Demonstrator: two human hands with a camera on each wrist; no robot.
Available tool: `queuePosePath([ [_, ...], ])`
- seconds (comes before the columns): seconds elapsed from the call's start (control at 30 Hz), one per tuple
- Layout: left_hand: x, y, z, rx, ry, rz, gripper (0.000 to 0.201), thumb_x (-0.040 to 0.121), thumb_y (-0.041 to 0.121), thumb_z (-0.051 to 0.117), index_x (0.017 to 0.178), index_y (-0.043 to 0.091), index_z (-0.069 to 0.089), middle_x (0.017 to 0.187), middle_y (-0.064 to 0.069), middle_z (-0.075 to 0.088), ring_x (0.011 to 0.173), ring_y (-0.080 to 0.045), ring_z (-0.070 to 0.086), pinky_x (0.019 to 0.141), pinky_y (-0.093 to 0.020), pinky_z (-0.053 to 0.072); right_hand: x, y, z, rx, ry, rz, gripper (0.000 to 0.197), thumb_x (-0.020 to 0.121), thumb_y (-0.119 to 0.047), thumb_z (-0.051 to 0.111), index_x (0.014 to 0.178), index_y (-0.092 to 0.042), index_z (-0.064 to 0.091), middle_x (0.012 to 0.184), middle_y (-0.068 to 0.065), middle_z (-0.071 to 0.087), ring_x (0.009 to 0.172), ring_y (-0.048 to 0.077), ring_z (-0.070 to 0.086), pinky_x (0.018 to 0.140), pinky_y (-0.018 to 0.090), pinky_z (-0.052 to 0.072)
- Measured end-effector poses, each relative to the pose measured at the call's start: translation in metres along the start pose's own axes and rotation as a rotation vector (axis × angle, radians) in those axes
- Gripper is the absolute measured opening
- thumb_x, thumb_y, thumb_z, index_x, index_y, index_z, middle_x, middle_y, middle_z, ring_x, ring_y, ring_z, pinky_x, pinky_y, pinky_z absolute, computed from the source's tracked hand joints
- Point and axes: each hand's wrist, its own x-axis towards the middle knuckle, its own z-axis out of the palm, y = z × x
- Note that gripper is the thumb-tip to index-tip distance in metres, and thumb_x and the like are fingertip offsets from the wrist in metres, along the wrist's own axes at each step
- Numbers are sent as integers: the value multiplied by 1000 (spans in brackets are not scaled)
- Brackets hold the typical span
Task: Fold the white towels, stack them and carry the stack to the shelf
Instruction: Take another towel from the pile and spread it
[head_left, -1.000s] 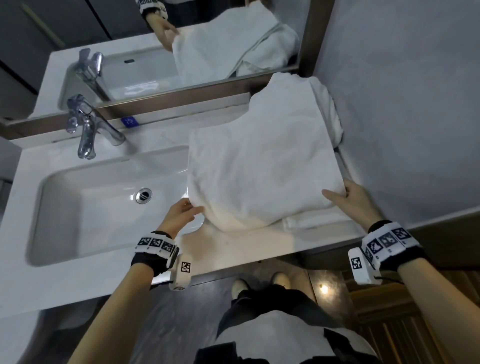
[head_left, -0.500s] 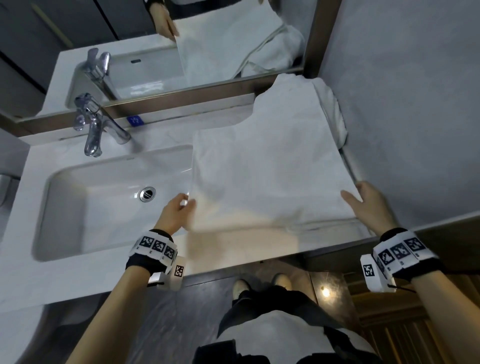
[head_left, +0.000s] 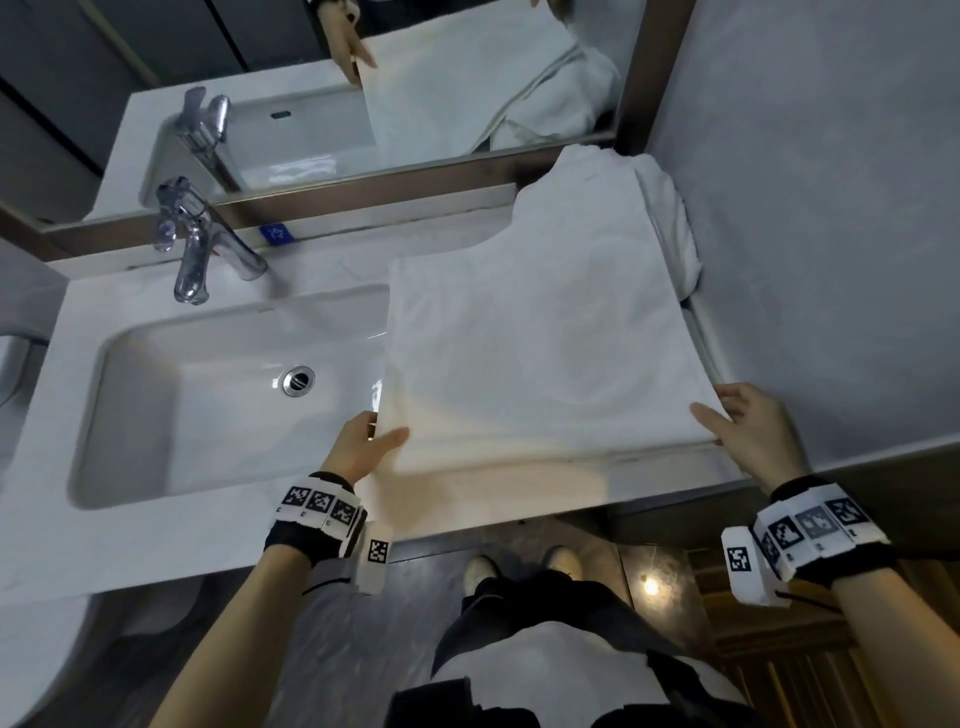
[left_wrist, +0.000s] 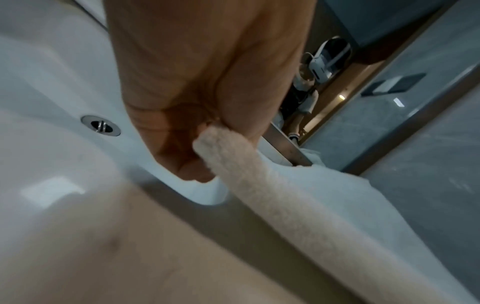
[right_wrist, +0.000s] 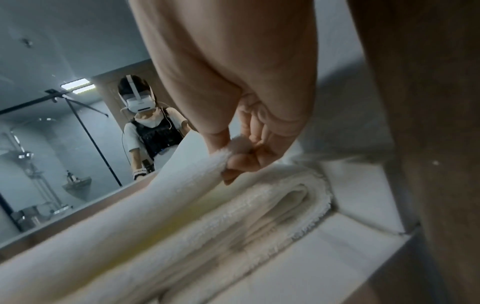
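Both hands are on the towel (head_left: 535, 353), stretched taut between them over the counter (head_left: 218, 540). The left hand (head_left: 358, 447) pinches its near left corner, right at the sink (head_left: 156, 395) edge; the right hand (head_left: 753, 431) pinches the near right corner by the wall (head_left: 831, 208). Under the right grip lies a folded towel (right_wrist: 272, 205); beyond both grips, more towel is bunched against the mirror (head_left: 363, 78).

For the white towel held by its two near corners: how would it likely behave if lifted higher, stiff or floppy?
Likely floppy: the towel sags between the left hand and right hand. Probably grippy, not slippery, given the looped pile at the pinched corner. Its far part may drag the rumpled towel beside it.
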Motion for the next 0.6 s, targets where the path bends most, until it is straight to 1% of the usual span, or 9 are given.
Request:
queuePosePath([
  [0.1,-10,-5,3,124,17,-10,46,82,26,71,118,8,48,103,-8,56,90,-24,55,71,-29,45,-1,1,3,-40,-15,28,39,81,-21,72,115,-15,53,110,13,64,94,28,62,84,53,54],
  [0.2,-14,-5,4,136,23,12,43,81,13,71,112,9,42,105,-6,50,90,-22,50,58,-21,40,-3,0,3,8,19,22,49,83,-14,68,123,-21,42,105,9,59,97,28,60,88,53,52],
  [0.27,-14,-3,-2,-9,49,14,36,83,5,66,104,10,38,111,-8,44,92,-23,46,58,-21,41,-8,-4,-3,71,-10,-62,44,88,-4,55,117,-33,41,111,13,58,97,29,60,86,52,53],
  [0.3,-15,-2,-7,-103,59,35,31,84,2,64,101,12,40,114,-8,43,94,-23,46,60,-23,42,-11,-7,-6,57,-50,-116,44,89,0,47,109,-39,45,115,12,58,95,31,59,83,51,51],
  [0.37,-20,3,-18,-213,46,110,16,86,1,60,90,15,53,122,-2,48,98,-20,50,66,-24,44,-17,-10,-13,-46,-162,-185,52,89,4,38,97,-44,55,114,3,58,91,39,57,78,50,50],
  [0.43,-24,6,-26,-254,-30,170,18,88,0,57,79,14,63,124,3,57,100,-16,55,73,-23,44,-24,-13,-14,-117,-270,-210,53,87,10,38,101,-35,62,115,-1,58,94,40,57,80,46,51],
  [0.5,-28,8,-30,-259,-123,182,21,89,-3,53,81,10,68,123,-2,63,106,-16,57,86,-25,42,-29,-17,-12,-132,-316,-253,54,83,18,42,112,-25,58,122,1,52,106,26,54,85,34,49],
  [0.57,-30,6,-32,-202,-185,181,25,86,-7,54,91,12,71,120,-1,65,110,-13,56,97,-27,39,-31,-23,-11,-108,-253,-297,49,80,19,51,114,-15,57,122,5,51,111,18,48,91,22,40],
  [0.6,-31,5,-32,-179,-213,183,30,84,-9,56,95,16,70,117,-1,66,108,-12,57,98,-25,39,-31,-26,-11,-84,-195,-317,41,80,17,56,110,-11,59,118,6,54,108,18,49,87,15,39],
])
